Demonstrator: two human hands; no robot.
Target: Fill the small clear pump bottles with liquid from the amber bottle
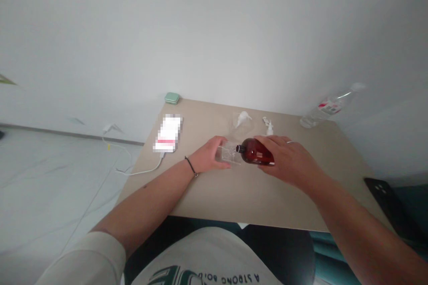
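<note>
In the head view, my left hand (214, 153) wraps round a clear cup (229, 152) over the middle of the table. My right hand (284, 158) grips a dark red-brown bottle (256, 151), tilted on its side with its black neck pointing left at the cup's mouth. The neck is at the cup's rim; whether liquid flows I cannot tell. Just behind the cup lies a clear lid-like piece (236, 128) with a white pump head (243, 118) by it. Beyond my right hand is a small crumpled white thing (268, 125).
A phone with a lit screen (169, 132) lies at left, with a white cable (147, 172) hanging off the edge. At the back left corner sits a green case (172, 98). A clear plastic bottle (329, 106) leans at back right. A black phone (379, 187) lies at the right edge.
</note>
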